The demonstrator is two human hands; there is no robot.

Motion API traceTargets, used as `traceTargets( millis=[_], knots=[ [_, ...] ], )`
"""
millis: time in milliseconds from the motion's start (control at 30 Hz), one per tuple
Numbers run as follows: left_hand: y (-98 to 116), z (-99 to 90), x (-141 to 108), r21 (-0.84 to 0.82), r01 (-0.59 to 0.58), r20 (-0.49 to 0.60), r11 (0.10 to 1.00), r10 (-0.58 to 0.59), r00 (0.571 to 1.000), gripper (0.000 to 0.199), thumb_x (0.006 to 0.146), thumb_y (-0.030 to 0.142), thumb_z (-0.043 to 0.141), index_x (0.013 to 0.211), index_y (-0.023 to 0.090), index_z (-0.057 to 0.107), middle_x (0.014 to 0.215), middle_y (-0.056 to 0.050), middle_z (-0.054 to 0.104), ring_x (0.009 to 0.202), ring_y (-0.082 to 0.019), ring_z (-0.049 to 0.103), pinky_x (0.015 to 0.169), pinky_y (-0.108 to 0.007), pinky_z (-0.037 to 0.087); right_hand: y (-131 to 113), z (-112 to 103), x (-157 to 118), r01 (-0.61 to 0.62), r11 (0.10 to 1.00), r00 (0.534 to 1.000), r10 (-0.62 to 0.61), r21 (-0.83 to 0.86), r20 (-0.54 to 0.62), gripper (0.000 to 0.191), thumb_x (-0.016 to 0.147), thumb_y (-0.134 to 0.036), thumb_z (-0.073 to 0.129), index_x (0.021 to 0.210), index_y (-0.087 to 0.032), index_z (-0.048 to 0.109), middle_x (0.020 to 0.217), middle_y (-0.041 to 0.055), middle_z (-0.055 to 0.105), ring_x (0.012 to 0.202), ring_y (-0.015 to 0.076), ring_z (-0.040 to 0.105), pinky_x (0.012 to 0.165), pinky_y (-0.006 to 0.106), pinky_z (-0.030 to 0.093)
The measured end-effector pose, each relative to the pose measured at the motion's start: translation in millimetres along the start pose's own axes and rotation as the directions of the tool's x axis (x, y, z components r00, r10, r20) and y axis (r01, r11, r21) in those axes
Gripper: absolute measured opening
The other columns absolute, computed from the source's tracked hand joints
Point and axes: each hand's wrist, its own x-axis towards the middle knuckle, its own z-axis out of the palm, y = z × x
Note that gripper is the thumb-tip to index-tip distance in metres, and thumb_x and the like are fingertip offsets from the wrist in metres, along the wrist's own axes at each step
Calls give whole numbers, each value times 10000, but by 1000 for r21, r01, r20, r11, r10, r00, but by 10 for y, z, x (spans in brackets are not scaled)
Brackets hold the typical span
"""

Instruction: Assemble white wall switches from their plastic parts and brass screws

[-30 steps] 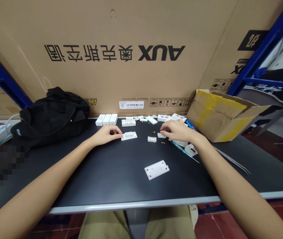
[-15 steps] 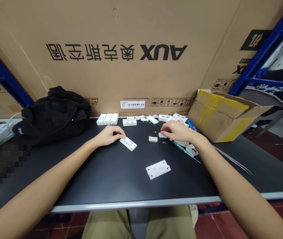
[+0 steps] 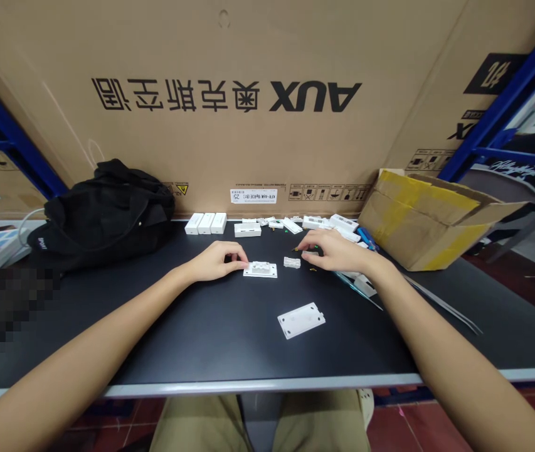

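Observation:
My left hand (image 3: 217,260) grips the left end of a white plate (image 3: 270,272) with a raised white piece on it, just above the black tabletop or resting on it. My right hand (image 3: 330,250) is bent over the small parts at centre right, its thumb and index fingertips close together near a small brass-coloured bit; what they hold is too small to name. A small white block (image 3: 291,262) lies between my hands. Nearer the front edge a larger white plate (image 3: 301,320) lies flat.
Three white boxes (image 3: 206,223) and a white case (image 3: 247,230) stand at the back. A black bag (image 3: 107,210) lies left. At right are an opened cardboard box (image 3: 431,220), a teal tool (image 3: 356,289) and metal tweezers (image 3: 446,306). A large carton (image 3: 267,144) stands behind.
My left hand has moved right and turned the white plate level. My right hand has shifted from the small white part towards the brass-coloured bit. The view has shifted slightly.

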Motion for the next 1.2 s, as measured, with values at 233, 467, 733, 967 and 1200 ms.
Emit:
traceTargets(
  millis=[233, 467, 733, 967, 1200],
  knots=[
    [45, -2, -15, 27, -48, 34, 998, 47, 998, 287, 976, 442, 606, 959, 196, 752, 974, -61, 762, 839, -182, 678, 808, -312, 530, 52, -15, -13, -109, 990, 991, 102, -88, -83, 246, 912, -279, 545, 1024, -192, 746, 1030, 100, 767, 938, 261, 679, 837, 366, 472],
    [-133, -12, 1, 258, 34, -150, 965, 5, 989, 436, 1037, 442, 468, 1410, 252, 590, 1616, -90, 436, 1465, -317, 404, 1228, -547, 327, 50, -60, -19, -229, 962, 966, 207, -146, -153, 260, 919, -286, 506, 957, -174, 737, 1002, 125, 759, 931, 273, 676, 810, 366, 452],
    [-243, 11, 56, 417, 122, -187, 901, -46, 981, 425, 1006, 432, 489, 1366, 216, 553, 1441, -114, 546, 1389, -329, 418, 1208, -542, 368, 23, -16, 11, -211, 968, 973, 195, -133, -121, 225, 913, -291, 529, 948, -195, 730, 993, 99, 765, 908, 260, 676, 785, 354, 438],
    [-206, 3, 35, 383, 199, -247, 902, -107, 963, 390, 968, 477, 542, 1264, 224, 544, 1383, -131, 495, 1282, -328, 507, 1093, -523, 461, 33, 4, 24, -210, 970, 973, 195, -124, -119, 226, 910, -297, 523, 935, -196, 724, 950, 91, 762, 872, 252, 674, 762, 350, 430],
    [-218, -1, 41, 315, 206, -237, 926, -133, 962, 361, 968, 388, 529, 1292, 228, 538, 1252, -110, 633, 1130, -302, 623, 984, -466, 492, 16, -22, 15, -209, 973, 973, 198, -94, -117, 243, 909, -288, 516, 940, -184, 733, 932, 85, 767, 835, 244, 674, 751, 347, 449]
  ],
)
